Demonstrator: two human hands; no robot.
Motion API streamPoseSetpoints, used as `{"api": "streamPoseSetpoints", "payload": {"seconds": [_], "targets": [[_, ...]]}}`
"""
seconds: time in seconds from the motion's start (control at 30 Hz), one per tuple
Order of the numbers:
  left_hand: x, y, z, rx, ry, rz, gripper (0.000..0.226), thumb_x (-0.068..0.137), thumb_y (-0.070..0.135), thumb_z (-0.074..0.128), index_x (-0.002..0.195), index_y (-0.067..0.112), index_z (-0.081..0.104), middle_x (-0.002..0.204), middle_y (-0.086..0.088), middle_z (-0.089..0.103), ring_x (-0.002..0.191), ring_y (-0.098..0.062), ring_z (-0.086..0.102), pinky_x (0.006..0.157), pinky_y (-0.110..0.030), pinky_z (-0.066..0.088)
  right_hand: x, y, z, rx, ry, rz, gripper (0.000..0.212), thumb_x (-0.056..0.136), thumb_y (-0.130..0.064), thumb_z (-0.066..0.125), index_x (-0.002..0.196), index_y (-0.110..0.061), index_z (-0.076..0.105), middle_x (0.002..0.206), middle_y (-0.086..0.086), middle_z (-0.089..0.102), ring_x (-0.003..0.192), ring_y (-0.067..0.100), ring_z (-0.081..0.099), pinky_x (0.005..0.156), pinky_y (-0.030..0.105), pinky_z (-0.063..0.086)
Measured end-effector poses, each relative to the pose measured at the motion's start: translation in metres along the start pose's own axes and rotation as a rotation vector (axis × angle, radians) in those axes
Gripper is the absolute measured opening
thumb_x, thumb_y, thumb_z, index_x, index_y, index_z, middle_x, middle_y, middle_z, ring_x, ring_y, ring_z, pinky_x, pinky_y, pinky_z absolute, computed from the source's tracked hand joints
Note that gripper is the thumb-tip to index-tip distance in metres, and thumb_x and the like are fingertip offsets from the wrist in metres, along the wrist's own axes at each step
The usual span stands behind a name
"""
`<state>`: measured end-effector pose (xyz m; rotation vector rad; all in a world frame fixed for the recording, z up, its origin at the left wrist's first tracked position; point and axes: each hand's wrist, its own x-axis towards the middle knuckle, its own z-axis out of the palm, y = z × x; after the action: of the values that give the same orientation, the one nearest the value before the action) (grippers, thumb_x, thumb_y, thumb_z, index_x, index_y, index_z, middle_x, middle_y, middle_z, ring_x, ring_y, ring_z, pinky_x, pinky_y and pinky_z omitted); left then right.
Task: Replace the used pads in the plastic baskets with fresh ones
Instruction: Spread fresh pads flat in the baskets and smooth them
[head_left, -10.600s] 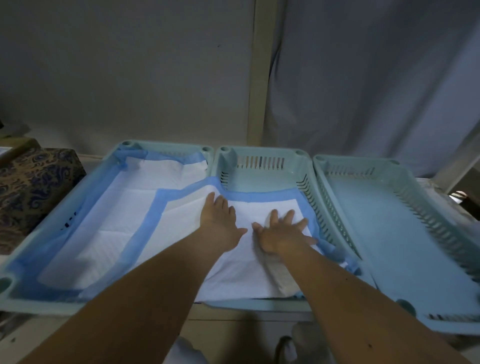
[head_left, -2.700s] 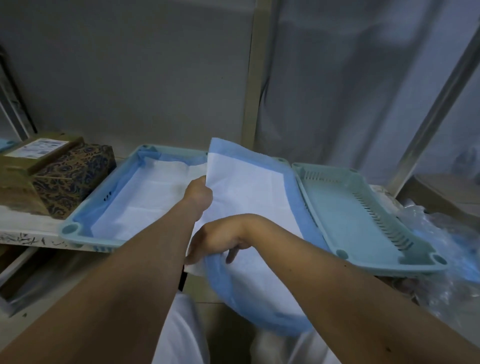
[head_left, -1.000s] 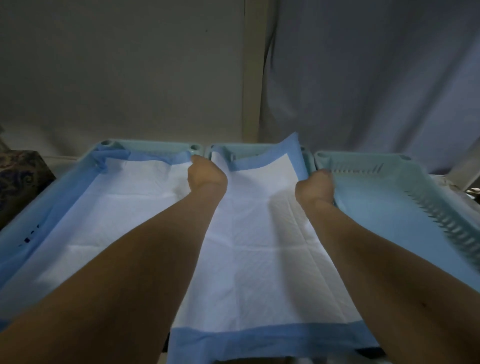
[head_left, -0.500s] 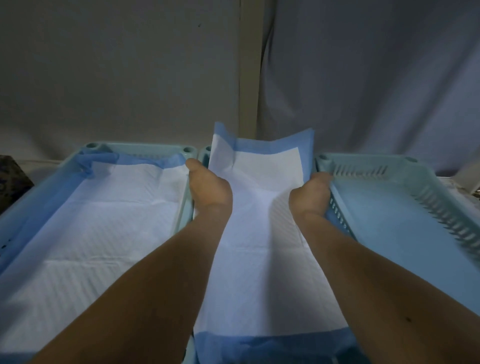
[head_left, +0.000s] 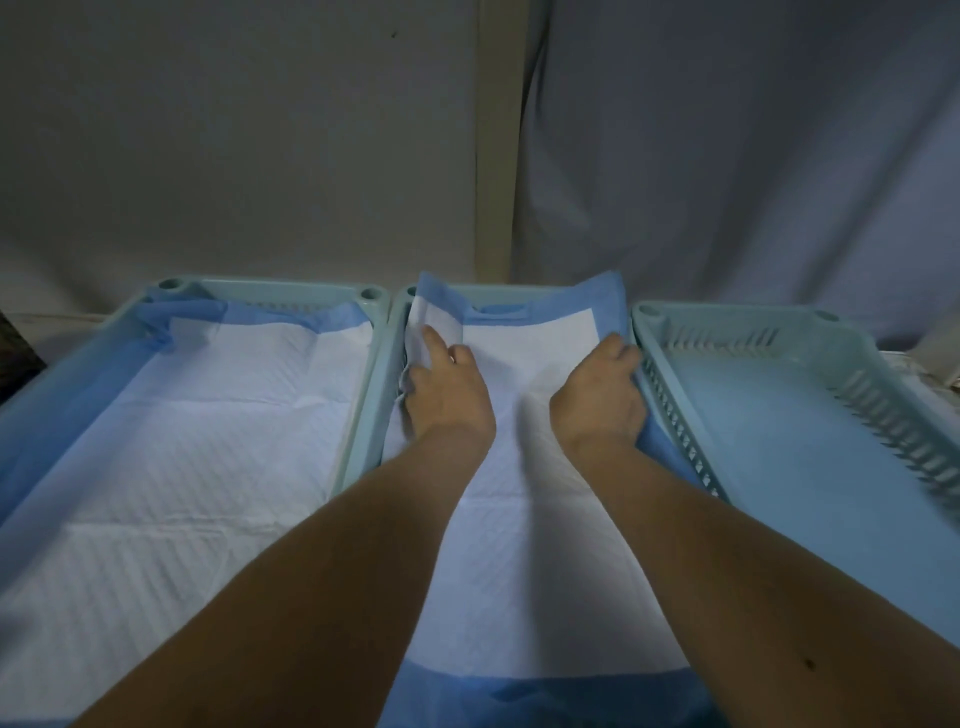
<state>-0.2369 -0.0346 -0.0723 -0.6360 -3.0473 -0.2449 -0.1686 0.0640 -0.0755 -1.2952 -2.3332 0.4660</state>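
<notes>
Three pale teal plastic baskets stand side by side. A white pad with a blue border (head_left: 171, 441) lines the left basket (head_left: 270, 288). A second such pad (head_left: 524, 545) lies in the middle basket (head_left: 397, 312), its far edge turned up against the back wall. My left hand (head_left: 447, 387) presses the pad's folded left edge against the basket's left wall with a straight index finger. My right hand (head_left: 602, 389) has its fingers curled over the pad's blue right border at the right wall. The right basket (head_left: 727, 317) holds no pad.
A grey wall with a beige post (head_left: 496, 140) and a grey curtain (head_left: 753, 156) rise right behind the baskets. A dark patterned box (head_left: 13, 353) shows at the far left edge. The near blue border of the middle pad hangs over the basket's front.
The pad's raised far end has dropped into the middle basket. Both hands moved slightly forward and outward to the side walls, and my left index finger has straightened onto the pad.
</notes>
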Motion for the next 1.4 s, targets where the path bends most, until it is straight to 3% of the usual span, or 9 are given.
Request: {"api": "streamPoseSetpoints", "payload": {"seconds": [0.1, 0.17, 0.3, 0.5, 0.67, 0.87, 1.07, 1.23, 1.4], "targets": [[0.0, 0.003, 0.005, 0.113, -0.096, 0.116, 0.074, 0.091, 0.016, 0.053, 0.151, 0.008, 0.011, 0.158, -0.012, -0.006, 0.145, -0.032, 0.005, 0.115, -0.041, 0.021, -0.004, -0.002, 0.002, -0.253, 0.095, -0.341, 0.045, 0.086, -0.006, 0.049, 0.128, -0.01, 0.035, 0.132, 0.011, 0.038, 0.108, 0.029, 0.049, 0.08, 0.039, 0.046], [0.006, 0.0, 0.012, 0.161, -0.115, 0.211, 0.069, 0.098, 0.027, 0.04, 0.152, 0.009, 0.001, 0.159, -0.011, -0.011, 0.146, -0.029, -0.01, 0.119, -0.042, 0.008, 0.001, 0.002, 0.011, -0.34, -0.034, -0.487, 0.04, 0.094, -0.018, 0.039, 0.134, -0.011, 0.036, 0.141, 0.01, 0.037, 0.129, 0.029, 0.035, 0.101, 0.041, 0.035], [0.016, -0.013, 0.031, 0.158, -0.145, 0.248, 0.067, 0.098, 0.054, 0.009, 0.152, 0.018, -0.005, 0.159, -0.01, -0.013, 0.145, -0.03, -0.015, 0.118, -0.046, -0.003, 0.01, 0.024, 0.03, -0.353, -0.3, -0.362, 0.069, 0.098, -0.053, 0.014, 0.151, -0.009, 0.011, 0.159, 0.011, 0.004, 0.147, 0.026, -0.002, 0.119, 0.043, 0.005], [0.014, -0.011, 0.034, 0.064, -0.201, 0.068, 0.076, 0.094, 0.061, 0.005, 0.152, 0.013, -0.004, 0.157, -0.019, -0.012, 0.146, -0.033, -0.01, 0.118, -0.044, -0.005, 0.011, 0.031, 0.032, -0.347, -0.365, -0.282, 0.073, 0.095, -0.059, 0.014, 0.15, -0.01, 0.015, 0.157, 0.017, 0.009, 0.145, 0.03, 0.009, 0.117, 0.043, 0.012], [0.031, 0.012, 0.023, 0.16, -0.236, -0.084, 0.073, 0.099, 0.049, 0.017, 0.148, -0.004, 0.013, 0.154, -0.027, 0.011, 0.141, -0.04, 0.015, 0.115, -0.047, 0.016, 0.017, 0.01, 0.025, -0.472, -0.271, -0.261, 0.053, 0.098, -0.044, 0.026, 0.134, -0.007, 0.041, 0.137, 0.018, 0.041, 0.127, 0.034, 0.037, 0.102, 0.044, 0.034], [0.059, 0.015, 0.023, 0.167, 0.046, 0.237, 0.042, 0.096, 0.024, 0.038, 0.134, 0.006, 0.04, 0.131, -0.013, 0.04, 0.119, -0.028, 0.038, 0.101, -0.036, 0.035, 0.056, -0.01, 0.03, -0.402, -0.167, -0.547, 0.031, 0.091, -0.014, 0.043, 0.121, -0.008, 0.05, 0.127, 0.011, 0.048, 0.122, 0.027, 0.04, 0.103, 0.035, 0.031], [0.062, -0.009, 0.049, 0.138, 0.12, 0.195, 0.059, 0.095, 0.044, 0.029, 0.134, 0.0, 0.038, 0.136, -0.018, 0.037, 0.131, -0.031, 0.03, 0.11, -0.047, 0.025, 0.064, 0.017, 0.055, -0.334, -0.247, -0.408, 0.053, 0.1, -0.034, 0.03, 0.142, -0.001, 0.031, 0.15, 0.016, 0.026, 0.141, 0.029, 0.021, 0.117, 0.04, 0.017], [0.059, -0.006, 0.046, 0.095, 0.107, 0.131, 0.055, 0.095, 0.04, 0.03, 0.128, -0.002, 0.043, 0.13, -0.022, 0.042, 0.119, -0.033, 0.042, 0.104, -0.042, 0.034, 0.06, 0.011, 0.061, -0.417, -0.192, -0.332, 0.087, 0.079, -0.043, -0.012, 0.123, -0.001, 0.049, 0.124, 0.019, 0.045, 0.112, 0.036, 0.039, 0.095, 0.046, 0.036], [0.06, -0.002, 0.047, 0.075, 0.089, 0.07, 0.069, 0.095, 0.042, 0.03, 0.139, -0.009, 0.027, 0.137, -0.025, 0.033, 0.123, -0.035, 0.039, 0.107, -0.041, 0.032, 0.061, 0.011, 0.065, -0.412, -0.213, -0.258, 0.085, 0.08, -0.042, -0.011, 0.13, -0.002, 0.045, 0.126, 0.021, 0.042, 0.112, 0.036, 0.038, 0.097, 0.046, 0.035]]}}
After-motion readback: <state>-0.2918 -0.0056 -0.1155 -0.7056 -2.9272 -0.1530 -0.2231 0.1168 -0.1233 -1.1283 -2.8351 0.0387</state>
